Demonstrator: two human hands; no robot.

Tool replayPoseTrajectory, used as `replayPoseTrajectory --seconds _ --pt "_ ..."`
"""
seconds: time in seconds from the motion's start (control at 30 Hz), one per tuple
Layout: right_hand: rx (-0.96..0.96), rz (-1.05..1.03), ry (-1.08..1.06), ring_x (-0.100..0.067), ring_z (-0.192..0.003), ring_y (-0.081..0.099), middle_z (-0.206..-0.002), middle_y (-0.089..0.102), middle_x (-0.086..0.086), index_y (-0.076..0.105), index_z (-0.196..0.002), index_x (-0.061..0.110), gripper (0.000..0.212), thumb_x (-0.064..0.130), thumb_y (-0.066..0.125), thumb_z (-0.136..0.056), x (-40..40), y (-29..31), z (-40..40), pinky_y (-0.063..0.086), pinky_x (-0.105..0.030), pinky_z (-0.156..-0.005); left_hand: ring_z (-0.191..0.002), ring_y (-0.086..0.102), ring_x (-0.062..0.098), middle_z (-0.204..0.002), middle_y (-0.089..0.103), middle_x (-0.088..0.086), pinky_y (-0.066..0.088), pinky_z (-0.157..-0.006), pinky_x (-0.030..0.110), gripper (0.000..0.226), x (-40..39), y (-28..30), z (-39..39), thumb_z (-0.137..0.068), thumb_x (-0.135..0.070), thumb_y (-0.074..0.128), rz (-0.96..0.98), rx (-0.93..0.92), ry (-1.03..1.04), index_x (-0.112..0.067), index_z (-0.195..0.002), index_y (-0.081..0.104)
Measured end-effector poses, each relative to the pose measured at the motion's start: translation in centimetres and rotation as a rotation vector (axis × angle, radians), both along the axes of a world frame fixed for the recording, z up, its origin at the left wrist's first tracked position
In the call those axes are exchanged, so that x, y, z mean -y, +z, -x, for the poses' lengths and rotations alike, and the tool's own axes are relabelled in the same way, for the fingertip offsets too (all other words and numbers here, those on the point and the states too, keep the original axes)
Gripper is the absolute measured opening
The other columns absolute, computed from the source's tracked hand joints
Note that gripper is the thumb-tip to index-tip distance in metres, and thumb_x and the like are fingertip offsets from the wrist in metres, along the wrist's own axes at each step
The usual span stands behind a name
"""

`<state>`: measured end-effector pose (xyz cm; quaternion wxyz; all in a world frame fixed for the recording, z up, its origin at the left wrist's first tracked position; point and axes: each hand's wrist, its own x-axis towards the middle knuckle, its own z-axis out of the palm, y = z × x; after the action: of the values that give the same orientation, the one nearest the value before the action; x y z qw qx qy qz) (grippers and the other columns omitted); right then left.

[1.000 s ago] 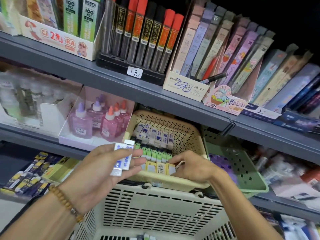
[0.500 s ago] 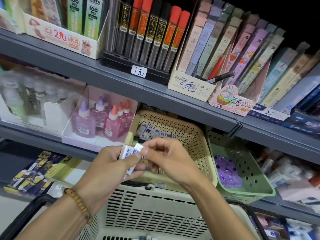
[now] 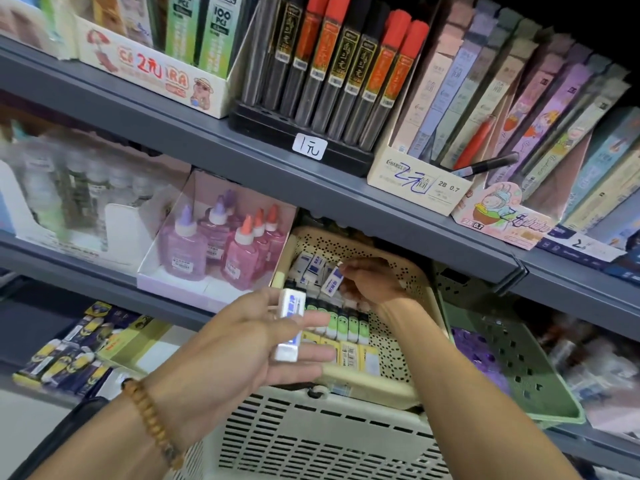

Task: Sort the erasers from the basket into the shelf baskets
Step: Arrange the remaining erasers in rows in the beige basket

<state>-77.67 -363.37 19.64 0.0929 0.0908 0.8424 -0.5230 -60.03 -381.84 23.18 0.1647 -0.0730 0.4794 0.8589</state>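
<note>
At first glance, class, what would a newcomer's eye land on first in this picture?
Centre frame, the right hand pinches a white-and-blue eraser over the beige shelf basket, while the left hand holds more white erasers. Above, red-capped lead tubes stand on the upper shelf; pink glue bottles sit left of the basket.

"1元" tag (image 3: 309, 148) on black lead rack, "2B 0.7" on cream box (image 3: 420, 183) at 3 o'clock, "100 PCS" on green packs (image 3: 221, 32) w/ "2元" box (image 3: 152, 69).
</note>
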Motion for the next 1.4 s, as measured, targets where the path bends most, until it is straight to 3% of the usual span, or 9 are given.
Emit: replayPoseTrajectory --seconds 0.13,0.27,0.37,0.53,0.67,0.8,0.93,1.23,1.4 --pt "-0.092 -0.112 0.078 -0.002 -0.051 0.064 -0.077 0.071 -0.006 0.07 -0.095 0.008 0.006 0.013 0.068 -0.09 0.5 -0.3 1.2 0.049 -0.016 -0.048 -0.084 0.074 0.028 -0.095 0.075 0.014 0.06 -0.067 0.027 0.017 0.1 -0.4 -0.1 -0.093 -0.007 0.057 0.123 -0.033 0.099 -0.001 -0.108 0.059" --pt "-0.114 -0.409 0.334 -0.005 -0.081 0.067 -0.091 0.07 0.01 0.065 -0.108 0.025 0.039 0.038 0.082 -0.074 -0.1 -0.3 0.2 0.05 -0.018 -0.07 -0.075 0.074 0.019 -0.091 0.068 0.016 0.058 -0.061 0.022 0.012 0.2 -0.4 -0.1 -0.086 -0.01 0.068 0.31 -0.078 0.241 -0.006 -0.096 0.071" --pt "-0.194 -0.544 0.427 -0.006 -0.085 0.062 -0.094 0.064 0.015 0.065 -0.114 0.025 0.044 0.029 0.083 -0.074 0.1 -0.7 -0.2 0.041 -0.013 -0.065 -0.06 0.065 0.006 -0.081 0.07 0.013 0.051 -0.051 0.016 0.007 0.2 -0.6 -0.1 -0.08 -0.017 0.075 0.436 -0.108 0.303 -0.016 -0.087 0.075" --pt "-0.272 -0.66 0.436 -0.01 -0.1 0.055 -0.12 0.064 0.005 0.063 -0.124 0.021 0.037 0.02 0.069 -0.088 0.8 -0.4 -0.4 0.038 -0.018 -0.086 -0.057 0.068 0.007 -0.08 0.074 0.011 0.052 -0.05 0.016 0.014 -0.1 -0.8 0.0 -0.076 -0.008 0.078 0.445 -0.063 0.338 -0.008 -0.09 0.074" --pt "-0.295 -0.332 0.329 -0.011 -0.092 0.065 -0.096 0.071 0.012 0.07 -0.094 0.028 0.016 0.015 0.061 -0.093 1.1 1.5 -3.4 0.046 -0.01 -0.07 -0.065 0.072 0.014 -0.078 0.075 0.01 0.056 -0.055 0.019 0.017 -0.1 -0.7 0.2 -0.078 -0.001 0.075 0.404 -0.042 0.327 -0.004 -0.094 0.072" --pt "-0.292 0.184 0.458 -0.015 -0.077 0.068 -0.096 0.073 0.0 0.069 -0.108 0.025 0.019 0.025 0.067 -0.089 1.8 3.6 -8.9 0.054 -0.025 -0.061 -0.064 0.071 0.014 -0.075 0.074 0.009 0.057 -0.055 0.02 0.014 -0.2 -0.6 0.3 -0.079 -0.001 0.075 0.388 -0.034 0.327 -0.004 -0.093 0.073" --pt "-0.442 -0.089 0.632 -0.007 -0.085 0.061 -0.107 0.061 0.013 0.061 -0.124 0.032 0.061 0.038 0.082 -0.067 2.4 4.4 -12.4 0.058 -0.035 -0.071 -0.064 0.072 0.017 -0.075 0.075 0.011 0.059 -0.057 0.023 0.013 -0.2 -0.7 0.3 -0.079 -0.001 0.074 0.379 -0.031 0.334 -0.002 -0.093 0.073" --pt "-0.56 -0.235 0.662 -0.012 -0.067 0.059 -0.082 0.064 0.004 0.064 -0.105 0.035 0.042 0.027 0.079 -0.066 2.3 4.6 -12.6 0.054 -0.028 -0.065 -0.058 0.07 0.015 -0.066 0.073 0.005 0.057 -0.055 0.02 0.01 -0.9 -0.9 0.6 -0.083 0.002 0.069 0.343 -0.064 0.278 -0.006 -0.09 0.072" --pt "-0.325 -0.147 0.45 -0.005 -0.063 0.058 -0.076 0.064 0.007 0.066 -0.107 0.024 0.039 0.021 0.084 -0.072 -0.5 3.4 -8.4 0.05 -0.017 -0.059 -0.071 0.073 0.015 -0.069 0.073 -0.002 0.059 -0.062 0.021 0.01 -1.0 -1.7 0.8 -0.084 -0.008 0.071 0.42 -0.107 0.304 -0.017 -0.082 0.074"
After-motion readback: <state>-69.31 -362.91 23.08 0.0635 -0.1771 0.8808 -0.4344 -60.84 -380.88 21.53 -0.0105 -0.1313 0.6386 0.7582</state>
